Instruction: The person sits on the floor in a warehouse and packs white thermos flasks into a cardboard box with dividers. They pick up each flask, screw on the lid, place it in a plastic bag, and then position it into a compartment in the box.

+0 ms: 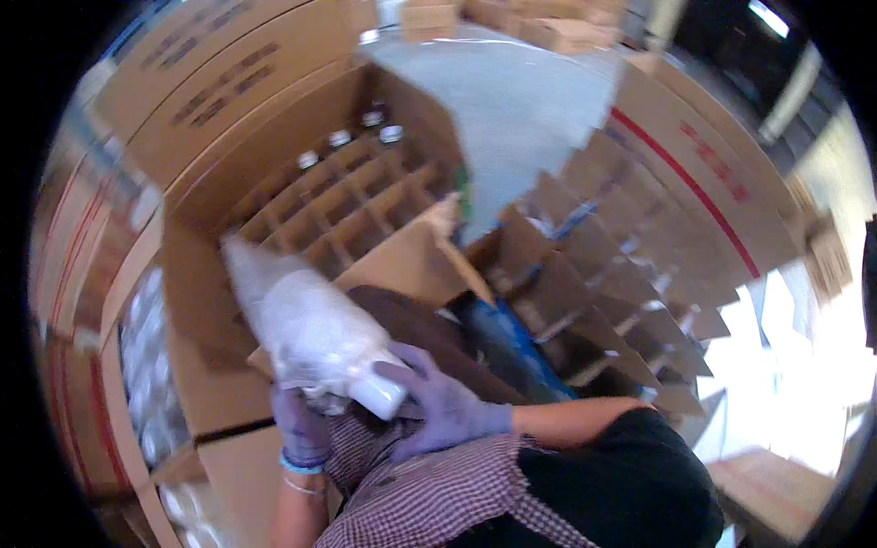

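A bottle in a whitish, translucent wrap (315,315) lies slantwise before my body, its white cap end (378,393) toward me. My left hand (300,427), in a purple glove, grips the near end from the left; most of its fingers are hidden. At the cap is my right hand (448,402), gloved alike, with thumb and fingers closed around it. The wrap's far end reaches over an open carton (206,320) with cardboard dividers (338,205). A few white-capped bottles (340,138) stand in its far cells.
To the right stands another open carton with a red-striped flap (694,164) and divider cells (585,301). Wrapped white items (151,365) fill a box at the left. Stacked cartons (78,411) line the far left. More boxes (557,35) sit on the grey floor (521,100) beyond.
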`<state>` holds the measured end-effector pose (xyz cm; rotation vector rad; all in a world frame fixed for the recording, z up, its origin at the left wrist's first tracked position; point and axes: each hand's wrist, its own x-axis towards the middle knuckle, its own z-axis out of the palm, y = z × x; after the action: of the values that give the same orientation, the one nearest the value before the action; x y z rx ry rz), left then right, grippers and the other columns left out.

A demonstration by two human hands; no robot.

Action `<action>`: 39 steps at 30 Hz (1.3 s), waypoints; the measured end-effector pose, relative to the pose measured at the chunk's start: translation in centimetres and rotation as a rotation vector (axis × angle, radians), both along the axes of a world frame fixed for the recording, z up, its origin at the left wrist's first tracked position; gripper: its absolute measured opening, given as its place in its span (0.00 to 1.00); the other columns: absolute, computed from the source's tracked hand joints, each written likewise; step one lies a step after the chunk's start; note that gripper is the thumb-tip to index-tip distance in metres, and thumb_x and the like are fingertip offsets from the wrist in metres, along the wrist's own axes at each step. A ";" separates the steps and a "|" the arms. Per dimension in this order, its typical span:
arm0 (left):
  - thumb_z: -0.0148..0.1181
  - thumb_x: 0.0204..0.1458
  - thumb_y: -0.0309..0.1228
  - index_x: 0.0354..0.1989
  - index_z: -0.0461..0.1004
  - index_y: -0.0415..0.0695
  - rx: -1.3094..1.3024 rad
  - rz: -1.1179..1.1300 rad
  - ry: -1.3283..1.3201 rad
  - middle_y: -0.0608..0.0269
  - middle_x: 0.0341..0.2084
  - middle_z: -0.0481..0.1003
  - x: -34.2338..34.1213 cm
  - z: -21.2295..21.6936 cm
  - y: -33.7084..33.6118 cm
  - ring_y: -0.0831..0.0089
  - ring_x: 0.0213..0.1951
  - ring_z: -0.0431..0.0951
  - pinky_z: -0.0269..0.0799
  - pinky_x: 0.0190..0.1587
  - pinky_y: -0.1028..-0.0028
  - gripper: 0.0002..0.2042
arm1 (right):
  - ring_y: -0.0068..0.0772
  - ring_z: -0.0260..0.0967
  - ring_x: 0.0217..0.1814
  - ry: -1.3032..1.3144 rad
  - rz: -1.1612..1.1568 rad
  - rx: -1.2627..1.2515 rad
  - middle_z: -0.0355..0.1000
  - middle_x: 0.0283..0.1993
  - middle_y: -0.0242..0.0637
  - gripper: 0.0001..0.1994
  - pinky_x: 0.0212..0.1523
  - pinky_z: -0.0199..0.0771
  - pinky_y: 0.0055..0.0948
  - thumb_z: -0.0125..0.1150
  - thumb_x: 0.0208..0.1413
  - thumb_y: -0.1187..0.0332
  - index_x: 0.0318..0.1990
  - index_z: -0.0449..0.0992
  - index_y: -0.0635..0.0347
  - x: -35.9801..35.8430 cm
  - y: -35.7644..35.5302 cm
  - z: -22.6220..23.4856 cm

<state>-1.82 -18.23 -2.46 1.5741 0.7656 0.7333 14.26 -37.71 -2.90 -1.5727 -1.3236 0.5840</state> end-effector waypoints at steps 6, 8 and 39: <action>0.60 0.54 0.28 0.37 0.75 0.38 1.080 -0.439 0.056 0.53 0.28 0.75 7.8 5.6 -7.0 0.52 0.31 0.76 0.71 0.35 0.56 0.07 | 0.48 0.62 0.64 -0.017 -0.537 0.451 0.63 0.57 0.50 0.45 0.66 0.62 0.38 0.79 0.39 0.63 0.64 0.59 0.62 4.8 -0.9 0.1; 0.61 0.54 0.29 0.33 0.74 0.39 1.114 -0.699 0.033 0.50 0.27 0.73 10.4 6.9 -13.5 0.49 0.29 0.74 0.67 0.32 0.54 0.06 | 0.38 0.61 0.64 0.340 -0.656 0.500 0.63 0.60 0.44 0.43 0.66 0.62 0.36 0.79 0.43 0.63 0.64 0.58 0.60 5.9 -2.7 -1.2; 0.62 0.54 0.44 0.44 0.80 0.40 0.504 0.558 0.769 0.51 0.41 0.81 -22.9 6.2 23.0 0.60 0.42 0.82 0.75 0.48 0.63 0.19 | 0.44 0.70 0.52 -0.419 -0.875 -0.130 0.73 0.49 0.46 0.18 0.54 0.70 0.39 0.64 0.58 0.65 0.50 0.74 0.68 30.8 -8.5 -6.4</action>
<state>-24.69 4.76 3.77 2.1632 1.7343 0.7430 45.01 -46.24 -9.28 -2.2403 -0.7414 -0.2221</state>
